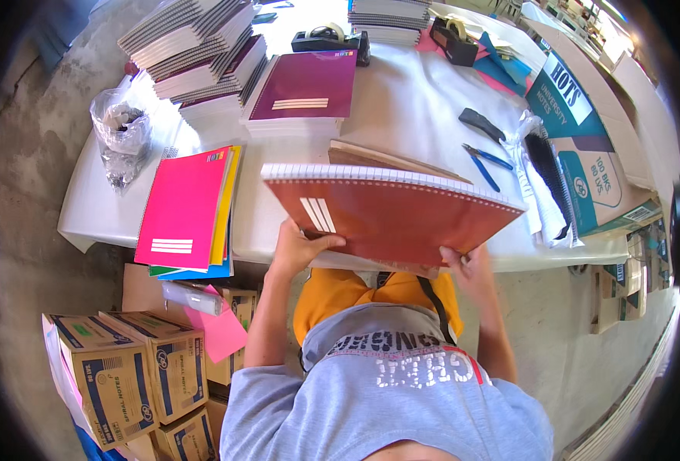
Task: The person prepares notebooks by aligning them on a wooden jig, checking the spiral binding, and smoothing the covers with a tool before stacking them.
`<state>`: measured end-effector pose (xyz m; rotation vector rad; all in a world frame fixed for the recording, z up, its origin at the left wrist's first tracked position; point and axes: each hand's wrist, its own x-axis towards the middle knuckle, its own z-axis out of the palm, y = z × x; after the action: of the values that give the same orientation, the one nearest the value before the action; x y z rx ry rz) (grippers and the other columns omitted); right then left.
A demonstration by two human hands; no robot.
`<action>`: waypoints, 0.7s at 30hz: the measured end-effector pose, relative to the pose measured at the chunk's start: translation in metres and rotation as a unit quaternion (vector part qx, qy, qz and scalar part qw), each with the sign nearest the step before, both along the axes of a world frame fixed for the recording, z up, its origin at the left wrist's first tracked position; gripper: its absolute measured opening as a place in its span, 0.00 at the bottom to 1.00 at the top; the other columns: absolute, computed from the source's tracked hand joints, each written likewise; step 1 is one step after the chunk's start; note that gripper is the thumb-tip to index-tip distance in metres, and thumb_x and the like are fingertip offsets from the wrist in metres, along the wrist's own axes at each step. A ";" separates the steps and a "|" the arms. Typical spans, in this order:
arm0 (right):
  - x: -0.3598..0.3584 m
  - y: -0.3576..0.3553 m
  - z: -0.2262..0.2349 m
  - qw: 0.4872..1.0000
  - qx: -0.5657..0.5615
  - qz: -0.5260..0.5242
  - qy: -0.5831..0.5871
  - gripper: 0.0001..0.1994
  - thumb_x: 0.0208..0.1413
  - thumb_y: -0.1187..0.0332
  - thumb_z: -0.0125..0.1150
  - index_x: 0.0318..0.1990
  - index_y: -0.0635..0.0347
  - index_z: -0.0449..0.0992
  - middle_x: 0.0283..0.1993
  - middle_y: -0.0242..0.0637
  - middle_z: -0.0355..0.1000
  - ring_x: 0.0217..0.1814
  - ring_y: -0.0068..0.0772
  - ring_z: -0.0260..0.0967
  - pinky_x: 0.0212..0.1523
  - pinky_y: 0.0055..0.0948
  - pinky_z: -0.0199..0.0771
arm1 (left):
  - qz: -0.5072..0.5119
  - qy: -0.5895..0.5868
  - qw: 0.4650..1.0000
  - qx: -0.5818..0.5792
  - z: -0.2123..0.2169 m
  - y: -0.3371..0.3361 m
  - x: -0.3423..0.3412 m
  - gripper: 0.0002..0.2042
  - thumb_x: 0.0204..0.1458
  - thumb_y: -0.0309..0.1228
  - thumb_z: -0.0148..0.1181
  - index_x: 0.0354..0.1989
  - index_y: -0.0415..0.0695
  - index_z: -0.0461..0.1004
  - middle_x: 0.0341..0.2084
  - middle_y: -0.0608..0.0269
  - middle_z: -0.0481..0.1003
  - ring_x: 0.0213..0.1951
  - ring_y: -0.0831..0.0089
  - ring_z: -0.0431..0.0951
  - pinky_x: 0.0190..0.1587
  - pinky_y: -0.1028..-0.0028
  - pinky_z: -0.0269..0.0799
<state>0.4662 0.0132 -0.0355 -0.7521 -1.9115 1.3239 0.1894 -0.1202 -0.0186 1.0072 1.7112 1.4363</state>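
Both my hands grip a stack of spiral-hole notebooks with a reddish-brown cover (386,219), held tilted over the table's front edge with the punched edge facing away. My left hand (300,247) clasps its near left side, thumb on the cover. My right hand (467,265) holds the near right side, thumb also on top. The fingers under the stack are hidden. Just behind it a brown wooden board (394,160) lies on the table, partly covered. To the left rests a pile of loose covers, a pink one (182,203) on top, with yellow, blue and green edges below.
Behind stand a purple-covered notebook stack (305,84), tall piles of spiral notebooks (194,46) and tape dispensers (328,40). Blue-handled pliers (486,163) lie right, near a teal-and-brown carton (605,180). A plastic bag (121,127) sits far left; cardboard boxes (105,376) are stacked on the floor.
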 end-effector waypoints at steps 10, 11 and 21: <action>-0.048 0.039 0.101 0.986 0.041 -0.069 0.147 0.17 0.56 0.73 0.53 0.52 0.60 0.58 0.40 0.31 0.66 0.32 0.17 0.64 0.26 0.16 0.70 | 0.101 0.244 0.948 0.178 0.058 0.057 -0.038 0.17 0.47 0.26 0.62 0.41 0.37 0.61 0.22 0.59 0.75 0.18 0.78 0.71 0.22 0.77 0.66; -0.057 0.047 0.115 0.987 0.055 -0.058 0.143 0.16 0.57 0.72 0.52 0.52 0.61 0.58 0.40 0.32 0.66 0.32 0.17 0.64 0.23 0.17 0.69 | 0.102 0.246 0.947 0.182 0.058 0.067 -0.041 0.17 0.47 0.26 0.62 0.41 0.37 0.61 0.22 0.59 0.75 0.18 0.78 0.71 0.22 0.77 0.66; -0.071 0.061 0.119 0.988 0.067 -0.043 0.132 0.19 0.58 0.69 0.52 0.54 0.63 0.56 0.41 0.36 0.68 0.30 0.18 0.64 0.18 0.18 0.67 | 0.128 0.143 0.937 0.291 0.018 0.104 -0.052 0.12 0.56 0.30 0.54 0.44 0.39 0.62 0.25 0.66 0.72 0.23 0.83 0.66 0.25 0.80 0.64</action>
<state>0.3949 0.0741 0.0837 -0.5555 -1.7166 1.1664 0.1378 -0.0159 -0.0003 1.3950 1.6942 2.1337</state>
